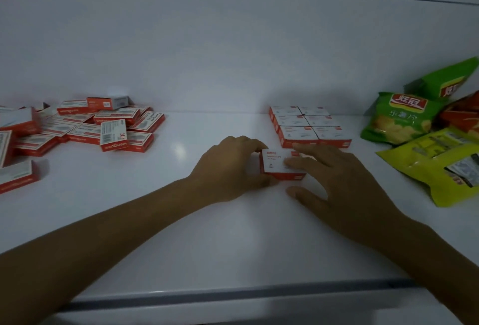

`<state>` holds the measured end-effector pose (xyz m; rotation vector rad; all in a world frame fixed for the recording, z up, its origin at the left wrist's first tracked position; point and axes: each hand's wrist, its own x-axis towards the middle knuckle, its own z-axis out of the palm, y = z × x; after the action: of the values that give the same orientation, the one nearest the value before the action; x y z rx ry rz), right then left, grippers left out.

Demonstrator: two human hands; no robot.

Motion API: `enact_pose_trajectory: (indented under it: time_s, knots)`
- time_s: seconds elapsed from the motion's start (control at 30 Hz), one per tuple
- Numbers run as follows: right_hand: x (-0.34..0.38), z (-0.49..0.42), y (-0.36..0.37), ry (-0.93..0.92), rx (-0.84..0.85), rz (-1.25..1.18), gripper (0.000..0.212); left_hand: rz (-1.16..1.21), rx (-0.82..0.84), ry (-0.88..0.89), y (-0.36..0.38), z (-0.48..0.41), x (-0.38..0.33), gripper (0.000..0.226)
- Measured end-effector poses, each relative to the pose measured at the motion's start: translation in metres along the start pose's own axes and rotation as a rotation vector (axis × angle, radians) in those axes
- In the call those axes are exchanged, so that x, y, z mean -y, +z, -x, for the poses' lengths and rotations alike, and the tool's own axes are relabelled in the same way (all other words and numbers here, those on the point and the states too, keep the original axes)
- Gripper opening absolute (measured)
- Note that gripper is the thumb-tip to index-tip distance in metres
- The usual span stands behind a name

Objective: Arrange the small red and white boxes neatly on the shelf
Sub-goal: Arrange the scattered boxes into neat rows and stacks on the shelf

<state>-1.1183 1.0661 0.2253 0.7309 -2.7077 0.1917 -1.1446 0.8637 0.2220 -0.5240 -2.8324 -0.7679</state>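
Note:
A small red and white box (pixel 276 164) lies on the white shelf (pixel 181 208), just in front of a tidy block of several like boxes (pixel 308 125) set in two columns. My left hand (pixel 228 169) grips the box's left end, fingers curled over its far corner and thumb at its near edge. My right hand (pixel 334 179) rests its straight fingers on the box's top right part, thumb on the shelf nearby. A loose heap of flatter red and white boxes (pixel 85 125) covers the shelf's left side.
Green and yellow snack bags (pixel 404 117) lie at the right end of the shelf, close to the tidy block. The shelf's back wall (pixel 233 52) rises behind everything. Its front lip (pixel 233 296) runs along the bottom.

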Motion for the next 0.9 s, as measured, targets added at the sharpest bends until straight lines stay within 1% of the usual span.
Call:
enact_pose_trajectory:
  time_s: [0.1,0.17,0.23,0.33,0.5,0.6,0.7,0.8,0.9]
  knots:
    - [-0.017,0.002,-0.004,-0.073,-0.018,0.056,0.051,-0.019,-0.036,0.025,0.011,-0.008,-0.016,0.066]
    - [-0.03,0.0,-0.005,-0.086,0.005,0.047,0.047,0.001,-0.056,0.009,0.015,-0.016,-0.024,0.071]
    - [-0.042,-0.004,-0.005,-0.09,0.033,0.023,0.045,0.011,-0.054,-0.023,0.019,-0.024,-0.028,0.074]
    - [-0.057,-0.013,-0.002,-0.152,0.025,0.029,0.045,0.002,-0.077,-0.051,0.023,-0.031,-0.031,0.075]
    - [-0.075,-0.029,0.006,-0.223,-0.049,-0.044,0.039,0.015,-0.155,-0.065,0.032,-0.031,-0.031,0.069]
    - [-0.079,-0.03,0.012,-0.207,-0.087,-0.098,0.04,0.053,-0.157,-0.053,0.033,-0.029,-0.028,0.068]
    - [-0.08,-0.032,0.017,-0.199,-0.109,-0.142,0.04,0.1,-0.161,-0.06,0.032,-0.031,-0.023,0.06]
    - [-0.081,-0.032,0.022,-0.182,-0.125,-0.159,0.035,0.102,-0.162,-0.058,0.035,-0.035,-0.021,0.055]
    - [-0.08,-0.032,0.023,-0.158,-0.123,-0.199,0.036,0.079,-0.168,-0.039,0.038,-0.036,-0.019,0.054]
